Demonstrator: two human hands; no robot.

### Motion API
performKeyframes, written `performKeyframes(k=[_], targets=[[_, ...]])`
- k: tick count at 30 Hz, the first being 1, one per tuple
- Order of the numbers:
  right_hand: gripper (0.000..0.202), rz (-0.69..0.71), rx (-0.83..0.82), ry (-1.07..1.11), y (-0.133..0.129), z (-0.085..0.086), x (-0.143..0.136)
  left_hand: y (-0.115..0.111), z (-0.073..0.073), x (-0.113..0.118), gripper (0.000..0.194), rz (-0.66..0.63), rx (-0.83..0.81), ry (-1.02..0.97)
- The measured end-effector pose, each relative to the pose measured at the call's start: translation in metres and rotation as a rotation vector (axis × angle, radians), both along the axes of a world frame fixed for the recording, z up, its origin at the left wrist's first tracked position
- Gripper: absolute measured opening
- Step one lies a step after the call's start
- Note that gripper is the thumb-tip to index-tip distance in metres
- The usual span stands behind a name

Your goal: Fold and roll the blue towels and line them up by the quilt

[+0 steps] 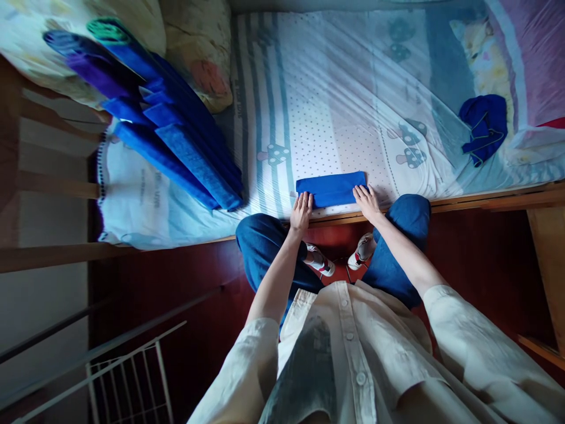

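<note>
A blue cloth (332,189), folded into a flat, narrow strip, lies near the front edge of the bed. My left hand (301,211) rests on its left end, fingers stretched out flat over the fabric. On the right end, my right hand (367,202) lies with its fingertips on the cloth and the fingers extended. A small white tag-like bit shows beside the strip's left end.
Long folded cloths (176,135), mostly blue with purple and green ones, are piled at the left by pillows (198,53). A crumpled blue cloth (484,126) lies at the right on the patterned bed sheet (309,112). A white metal rack (128,377) stands lower left.
</note>
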State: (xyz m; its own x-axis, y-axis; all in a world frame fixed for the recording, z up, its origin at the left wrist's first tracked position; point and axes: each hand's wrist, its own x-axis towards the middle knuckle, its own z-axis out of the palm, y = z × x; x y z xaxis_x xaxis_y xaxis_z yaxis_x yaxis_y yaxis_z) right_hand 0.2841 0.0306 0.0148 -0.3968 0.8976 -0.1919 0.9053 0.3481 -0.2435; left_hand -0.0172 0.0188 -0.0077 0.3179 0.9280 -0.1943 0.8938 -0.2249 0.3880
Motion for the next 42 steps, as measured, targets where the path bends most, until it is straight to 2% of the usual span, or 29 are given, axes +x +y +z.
performKeyframes(k=[5,10,17,22,26,29,32,37,42], targets=[[0.071,-0.006,-0.014,0.010,-0.002,0.001,0.002,-0.004,0.001,-0.005,0.062,-0.016,-0.022,0.021],[0.062,0.020,-0.050,0.012,-0.003,0.006,0.009,-0.007,0.002,-0.016,0.064,-0.093,-0.052,0.032],[0.060,0.026,-0.086,-0.026,-0.001,0.011,0.011,-0.003,-0.004,-0.023,0.072,-0.162,-0.084,0.091],[0.060,0.036,-0.133,-0.091,0.000,0.018,0.005,-0.007,-0.006,-0.018,0.068,-0.150,-0.040,0.068],[0.062,-0.003,-0.140,-0.047,0.001,0.022,0.007,-0.008,0.000,-0.018,0.066,-0.126,-0.049,0.050],[0.065,-0.084,-0.130,0.062,0.003,0.021,0.013,-0.005,0.007,-0.023,0.069,-0.067,-0.060,-0.004],[0.065,-0.202,-0.138,0.223,0.005,0.019,0.019,0.000,0.013,-0.028,0.066,0.055,-0.050,-0.092],[0.053,-0.361,-0.132,0.516,0.014,0.017,0.021,0.009,0.021,-0.029,0.051,0.266,-0.010,-0.286],[0.037,-0.483,-0.073,0.680,0.026,0.006,0.022,0.017,0.021,-0.024,0.040,0.471,-0.012,-0.428]])
